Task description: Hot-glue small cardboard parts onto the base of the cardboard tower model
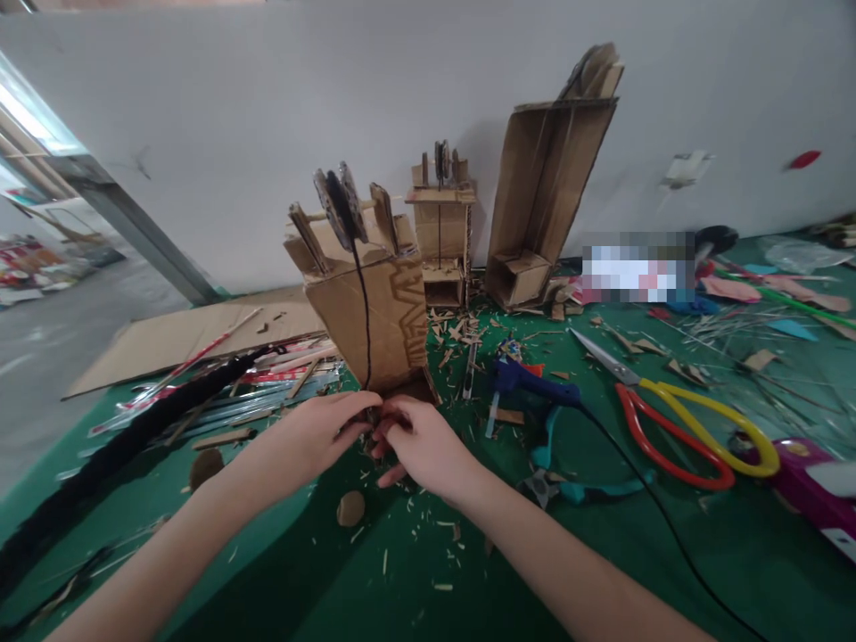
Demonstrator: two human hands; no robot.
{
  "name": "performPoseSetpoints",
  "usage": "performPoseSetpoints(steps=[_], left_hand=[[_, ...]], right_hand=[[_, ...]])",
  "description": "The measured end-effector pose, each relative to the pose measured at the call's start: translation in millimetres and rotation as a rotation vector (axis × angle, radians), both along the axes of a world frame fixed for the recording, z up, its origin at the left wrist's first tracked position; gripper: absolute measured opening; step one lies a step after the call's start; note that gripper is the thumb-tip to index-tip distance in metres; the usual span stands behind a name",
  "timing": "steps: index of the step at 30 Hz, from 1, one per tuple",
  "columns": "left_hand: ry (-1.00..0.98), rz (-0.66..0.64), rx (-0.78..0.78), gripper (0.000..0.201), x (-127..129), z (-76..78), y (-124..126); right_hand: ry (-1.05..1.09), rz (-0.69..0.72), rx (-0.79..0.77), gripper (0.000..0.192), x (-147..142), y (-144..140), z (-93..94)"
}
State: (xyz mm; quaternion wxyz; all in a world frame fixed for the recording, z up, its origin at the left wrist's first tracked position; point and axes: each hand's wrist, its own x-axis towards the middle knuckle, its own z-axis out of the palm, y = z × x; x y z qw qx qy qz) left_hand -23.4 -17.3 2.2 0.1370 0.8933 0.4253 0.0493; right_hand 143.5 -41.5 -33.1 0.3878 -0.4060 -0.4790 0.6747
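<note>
Green work surface [736, 553] is running across the whole lower view, littered with cardboard scraps and slivers. A flat cardboard sheet [193, 334] is lying at the far left edge, beside a long black braided cord [113, 450] that is stretching diagonally toward the near left corner.

Against the white wall, a tall open cardboard box [545, 192] is standing tilted, leaning back. Just left of it, a small cardboard tower [441, 232] is standing upright with discs on top.

Nearest the person, a cardboard model [371, 303] is standing upright at centre, with dark wheels at its top and a thin black string [366, 312] hanging down its front face to the base.

Right of the model: large scissors [675, 419] with red and yellow handles lying open-bladed; a blue glue gun [528, 379] with its black cable trailing toward the near right; teal-handled pliers [575, 486] just below the gun. A purple-and-white object [819, 490] is sitting at the right edge, partly cut off.

Left hand [321, 432] and right hand [418, 446] are meeting at the foot of the model, touching each other. Both sets of fingers are curled inward and pinching together at the spot where the string ends; what exactly lies between the fingertips is hidden.

A small round cardboard disc [350, 507] is lying on the surface just below the hands.
</note>
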Motion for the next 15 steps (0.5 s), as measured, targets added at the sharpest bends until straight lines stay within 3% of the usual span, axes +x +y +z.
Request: performPoseSetpoints(steps=[6, 15], left_hand=[[0.049, -0.007, -0.067, 0.016, 3.4, 4.2, 3.7], [0.133, -0.063, -0.006, 0.018, 1.7, 3.6, 9.0]], right_hand=[[0.029, 0.040, -0.038, 0.017, 4.4, 1.6, 4.1], [0.045, 0.050, -0.082, 0.017, 2.5, 5.6, 0.3]])
